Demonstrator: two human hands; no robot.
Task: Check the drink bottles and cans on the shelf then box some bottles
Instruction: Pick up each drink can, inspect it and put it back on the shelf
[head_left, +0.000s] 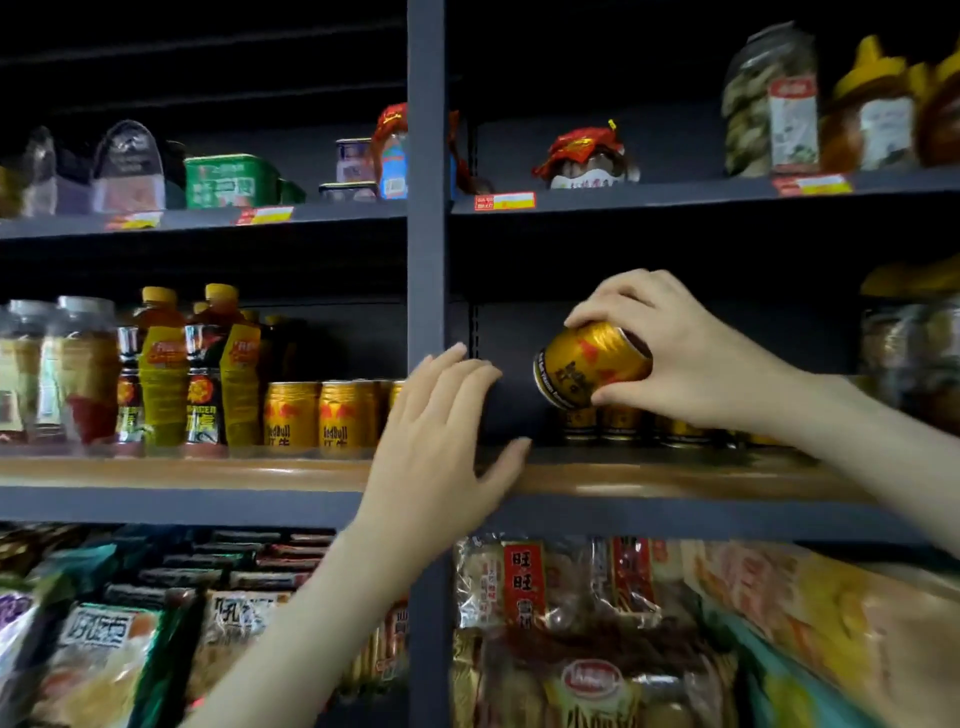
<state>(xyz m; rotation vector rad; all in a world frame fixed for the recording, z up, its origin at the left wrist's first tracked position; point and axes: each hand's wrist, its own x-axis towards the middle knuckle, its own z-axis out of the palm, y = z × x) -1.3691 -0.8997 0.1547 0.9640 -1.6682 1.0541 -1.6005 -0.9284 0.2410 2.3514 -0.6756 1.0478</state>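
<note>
right hand (691, 353): fingers curled round a gold can (592, 366), holding it tilted above the middle shelf (208, 475), right of the post (426, 234)
left hand (441, 441): fingers straight and spread, holding nothing, in front of the post at the shelf edge
cans below (623, 423): a row standing under the held can
left bay: gold cans (311, 415) and yellow-capped bottles (161, 369)
</note>
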